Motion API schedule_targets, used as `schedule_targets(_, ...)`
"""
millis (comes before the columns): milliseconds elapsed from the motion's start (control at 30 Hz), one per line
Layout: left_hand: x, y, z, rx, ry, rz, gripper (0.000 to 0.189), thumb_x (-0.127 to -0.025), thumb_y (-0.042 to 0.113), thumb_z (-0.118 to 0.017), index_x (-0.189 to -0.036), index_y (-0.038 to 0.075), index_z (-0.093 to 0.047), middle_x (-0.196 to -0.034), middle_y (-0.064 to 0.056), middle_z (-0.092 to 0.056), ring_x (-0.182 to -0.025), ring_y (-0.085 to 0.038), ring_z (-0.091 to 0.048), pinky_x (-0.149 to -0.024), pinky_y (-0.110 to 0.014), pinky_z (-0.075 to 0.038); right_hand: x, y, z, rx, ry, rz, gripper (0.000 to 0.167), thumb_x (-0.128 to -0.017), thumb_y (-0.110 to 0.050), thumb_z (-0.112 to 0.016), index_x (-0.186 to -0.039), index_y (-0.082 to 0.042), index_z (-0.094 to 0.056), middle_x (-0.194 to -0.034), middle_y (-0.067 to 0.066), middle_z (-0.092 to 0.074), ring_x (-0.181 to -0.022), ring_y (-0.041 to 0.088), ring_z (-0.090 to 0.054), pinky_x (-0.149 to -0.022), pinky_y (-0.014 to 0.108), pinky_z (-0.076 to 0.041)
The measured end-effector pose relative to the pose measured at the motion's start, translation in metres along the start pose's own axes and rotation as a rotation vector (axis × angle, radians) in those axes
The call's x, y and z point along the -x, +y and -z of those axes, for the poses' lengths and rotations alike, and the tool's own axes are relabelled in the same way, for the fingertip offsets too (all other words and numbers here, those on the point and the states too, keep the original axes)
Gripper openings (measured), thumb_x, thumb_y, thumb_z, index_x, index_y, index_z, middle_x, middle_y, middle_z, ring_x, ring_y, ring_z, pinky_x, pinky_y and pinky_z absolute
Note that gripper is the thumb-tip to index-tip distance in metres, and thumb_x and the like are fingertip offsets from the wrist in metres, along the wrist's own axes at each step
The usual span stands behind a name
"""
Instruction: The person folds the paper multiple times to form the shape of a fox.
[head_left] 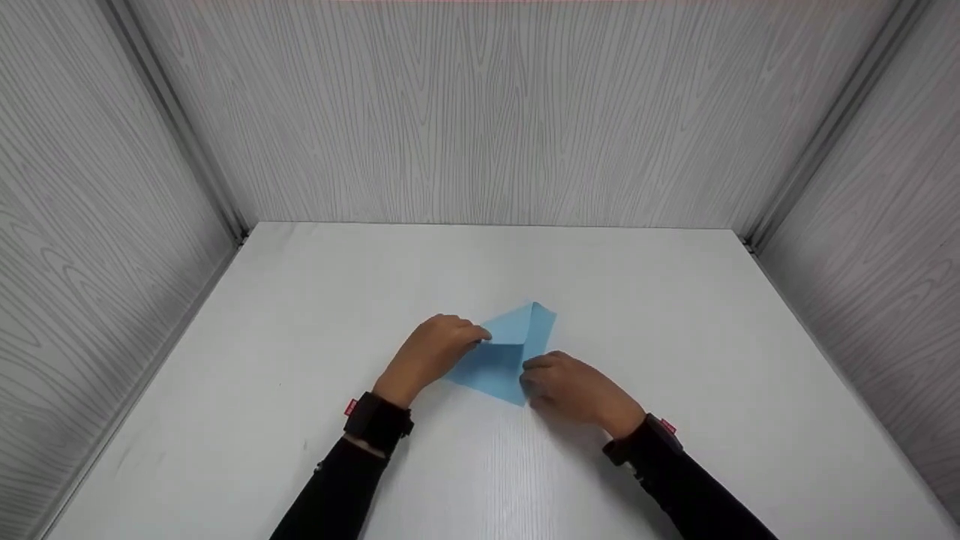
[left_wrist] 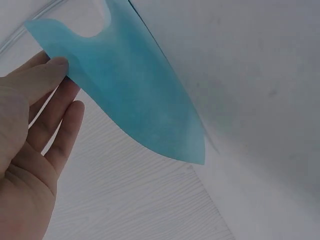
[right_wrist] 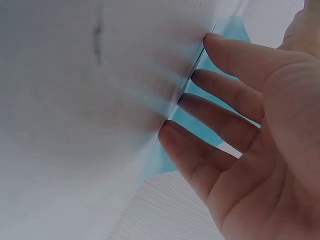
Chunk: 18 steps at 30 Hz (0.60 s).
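Below frame centre, a blue paper sheet (head_left: pixel 480 369) is pinched by the left hand (head_left: pixel 441 343) and touched by the right hand (head_left: pixel 576 388), fingers extended; skewed creasing could be caused by slippage.

in the head view, the left hand (head_left: pixel 441 345) hides part of the left side of the folded light-blue paper sheet (head_left: pixel 487 369), and the right hand (head_left: pixel 574 386) covers part of its right edge. marking on the small red tags (head_left: pixel 668 426) is too small to read. both long black sleeves (head_left: pixel 330 495) run off the bottom edge. the left wrist view cuts off the sheet's top; in the right wrist view, finger reflections on the white tabletop (right_wrist: pixel 60 160) are blurred.
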<state>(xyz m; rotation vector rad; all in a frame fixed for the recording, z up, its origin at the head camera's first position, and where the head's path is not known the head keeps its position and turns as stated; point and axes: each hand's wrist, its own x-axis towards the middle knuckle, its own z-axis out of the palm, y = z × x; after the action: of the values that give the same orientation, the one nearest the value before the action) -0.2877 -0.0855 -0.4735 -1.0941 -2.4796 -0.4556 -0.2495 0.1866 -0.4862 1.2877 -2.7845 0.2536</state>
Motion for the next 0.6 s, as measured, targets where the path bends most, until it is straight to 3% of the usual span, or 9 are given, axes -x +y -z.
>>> schedule_targets(233,0.005,0.004,-0.002,0.101,-0.109,-0.001,0.030,-0.085,-0.004,-0.080,-0.110,0.012,-0.080,-0.101,-0.002,-0.080,-0.090,-0.011,-0.073,-0.083,-0.029,-0.059,-0.002,0.000,-0.001,-0.051,0.066,0.036,0.029,-0.081,0.002,-0.083,-0.109,-0.004,-0.077,-0.106,0.008,-0.076,-0.098,0.019,-0.070,-0.090,0.034,-0.058)
schedule_targets(433,0.007,0.008,-0.007,0.148,-0.230,0.076,0.030,-0.085,-0.004,-0.080,-0.109,0.015,-0.081,-0.107,-0.001,-0.079,-0.092,-0.012,-0.072,-0.088,-0.032,-0.058,-0.002,-0.003,-0.001,-0.099,0.089,-0.055,0.032,-0.079,-0.002,-0.088,-0.109,-0.005,-0.079,-0.099,0.007,-0.078,-0.088,0.016,-0.070,-0.083,0.032,-0.060)
schedule_targets(600,0.007,0.009,-0.011,0.155,-0.259,0.076,0.031,-0.085,-0.007,-0.077,-0.106,0.015,-0.082,-0.105,-0.001,-0.079,-0.087,-0.011,-0.068,-0.088,-0.032,-0.058,-0.003,-0.005,-0.002,-0.097,0.085,-0.091,0.032,-0.080,-0.003,-0.087,-0.111,-0.005,-0.077,-0.098,0.008,-0.077,-0.086,0.017,-0.071,-0.080,0.030,-0.060)
